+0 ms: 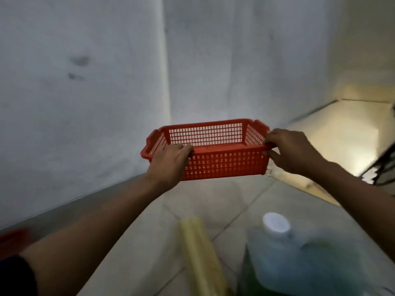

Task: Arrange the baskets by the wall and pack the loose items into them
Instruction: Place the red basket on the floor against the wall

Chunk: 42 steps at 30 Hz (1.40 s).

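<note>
I hold an empty red perforated plastic basket [222,161] in the air in front of the white wall corner, above the tiled floor. My left hand [168,161] grips its near rim at the left end. My right hand [292,150] grips the rim at the right end. The basket is level, its long side facing me. On the floor near my feet lie a blurred pale yellow roll [201,253] and a large clear jug with a white cap [299,259].
White walls [85,103] meet in a corner behind the basket, with a grey skirting strip [70,206] along the left wall. A red object [12,240] shows at the far left edge. Dark metal legs [384,165] stand at the right edge.
</note>
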Motion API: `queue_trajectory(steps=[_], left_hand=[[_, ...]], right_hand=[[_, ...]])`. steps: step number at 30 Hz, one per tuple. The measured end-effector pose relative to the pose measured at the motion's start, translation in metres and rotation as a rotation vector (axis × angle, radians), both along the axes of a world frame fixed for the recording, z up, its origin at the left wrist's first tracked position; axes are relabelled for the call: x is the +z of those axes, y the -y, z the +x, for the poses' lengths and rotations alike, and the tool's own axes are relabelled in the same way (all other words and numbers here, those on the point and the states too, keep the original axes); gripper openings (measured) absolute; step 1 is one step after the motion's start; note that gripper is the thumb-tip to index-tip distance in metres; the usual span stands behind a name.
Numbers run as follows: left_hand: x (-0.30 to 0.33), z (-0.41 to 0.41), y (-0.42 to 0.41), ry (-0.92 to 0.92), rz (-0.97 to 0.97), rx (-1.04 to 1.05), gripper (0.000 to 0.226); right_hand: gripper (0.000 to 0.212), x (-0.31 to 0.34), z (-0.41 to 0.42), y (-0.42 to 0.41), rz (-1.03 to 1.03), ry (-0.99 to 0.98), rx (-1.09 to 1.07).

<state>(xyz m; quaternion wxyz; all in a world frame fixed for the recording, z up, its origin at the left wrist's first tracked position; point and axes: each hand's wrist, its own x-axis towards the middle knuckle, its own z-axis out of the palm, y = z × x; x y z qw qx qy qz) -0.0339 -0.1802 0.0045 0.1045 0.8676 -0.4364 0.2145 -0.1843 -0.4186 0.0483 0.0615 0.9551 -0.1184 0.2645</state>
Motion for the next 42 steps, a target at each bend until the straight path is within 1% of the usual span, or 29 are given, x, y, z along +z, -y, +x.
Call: queue_trajectory(steps=[2,5,10,12,14,18,21,23,25,27,29,31,32,33,34,35,37,39,42], left_hand=[[0.009,0.003,-0.054,-0.010,-0.023,0.054,0.051],[0.013,0.009,-0.148,-0.018,-0.034,0.157,0.049],[0.002,0.010,-0.292,0.015,-0.025,0.364,0.036],[-0.011,0.006,-0.339,0.014,-0.039,0.441,0.033],[-0.028,0.003,-0.381,0.003,-0.031,0.526,0.031],[-0.069,-0.008,-0.442,-0.074,-0.027,0.642,0.027],[-0.097,-0.015,-0.469,-0.095,0.008,0.686,0.024],[-0.111,-0.017,-0.480,-0.109,0.015,0.703,0.023],[-0.123,-0.017,-0.489,-0.119,0.012,0.732,0.021],[-0.134,-0.018,-0.495,-0.138,0.017,0.767,0.018],[-0.146,-0.021,-0.500,-0.173,0.033,0.790,0.018],[-0.156,-0.024,-0.503,-0.234,0.036,0.804,0.021],[-0.159,-0.026,-0.504,-0.261,0.038,0.807,0.023],[-0.162,-0.026,-0.505,-0.279,0.031,0.804,0.025],[-0.162,-0.027,-0.505,-0.289,0.018,0.800,0.026],[-0.162,-0.027,-0.505,-0.299,0.022,0.796,0.028],[-0.161,-0.025,-0.502,-0.357,0.107,0.801,0.040],[-0.161,-0.023,-0.497,-0.472,0.233,0.823,0.049],[-0.169,-0.026,-0.488,-0.637,0.351,0.809,0.048]], right_hand=[[0.014,0.011,0.021,-0.044,-0.037,-0.013,0.051],[0.017,0.014,0.060,-0.122,-0.070,-0.047,0.171],[0.021,-0.005,0.123,-0.253,-0.187,-0.111,0.348],[0.021,-0.023,0.141,-0.302,-0.165,-0.149,0.401],[0.019,-0.045,0.155,-0.348,-0.085,-0.200,0.442],[0.016,-0.097,0.169,-0.414,0.021,-0.271,0.515],[0.011,-0.131,0.177,-0.443,0.080,-0.302,0.572],[0.010,-0.148,0.184,-0.456,0.077,-0.297,0.586],[0.012,-0.160,0.188,-0.468,0.070,-0.270,0.595],[0.017,-0.169,0.190,-0.475,0.099,-0.287,0.610],[0.021,-0.179,0.192,-0.477,0.128,-0.369,0.631],[0.029,-0.187,0.193,-0.476,0.163,-0.503,0.662],[0.038,-0.189,0.192,-0.474,0.199,-0.582,0.668],[0.052,-0.190,0.190,-0.472,0.222,-0.657,0.665],[0.066,-0.191,0.189,-0.470,0.212,-0.714,0.650],[0.075,-0.190,0.188,-0.469,0.180,-0.752,0.634],[0.079,-0.189,0.186,-0.467,0.122,-0.799,0.622],[0.079,-0.195,0.188,-0.467,0.117,-0.852,0.617],[0.078,-0.205,0.189,-0.468,0.117,-0.930,0.572]])
